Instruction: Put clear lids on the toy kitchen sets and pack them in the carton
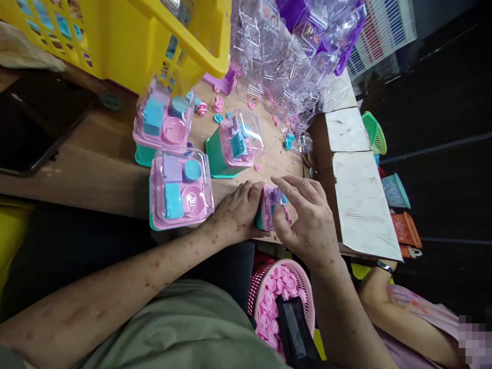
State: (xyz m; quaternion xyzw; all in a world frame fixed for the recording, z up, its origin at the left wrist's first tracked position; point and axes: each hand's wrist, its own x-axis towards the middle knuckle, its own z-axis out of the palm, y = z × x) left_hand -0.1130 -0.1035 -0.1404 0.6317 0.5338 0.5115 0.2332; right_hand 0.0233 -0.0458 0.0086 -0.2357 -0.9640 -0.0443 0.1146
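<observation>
Near the table's front edge, a small pink and green box (268,211) with purple and blue parts stands between my hands. My left hand (240,212) is closed around its left side. Over its top and right side is my right hand (305,218), fingers bent and spread, thumb against the pink part. To the left are more boxes with clear lids: one close to my left wrist (182,189), another behind it (165,120), and a third (236,143) farther forward, turned at an angle.
A yellow basket (126,46) stands at the back left. Clear plastic covers (269,56) are heaped by a purple crate (348,48). Cardboard (363,205) lies at the right. Below the table, a pink basket (309,292) holds pink pieces. Another person's arm (407,318) is at lower right.
</observation>
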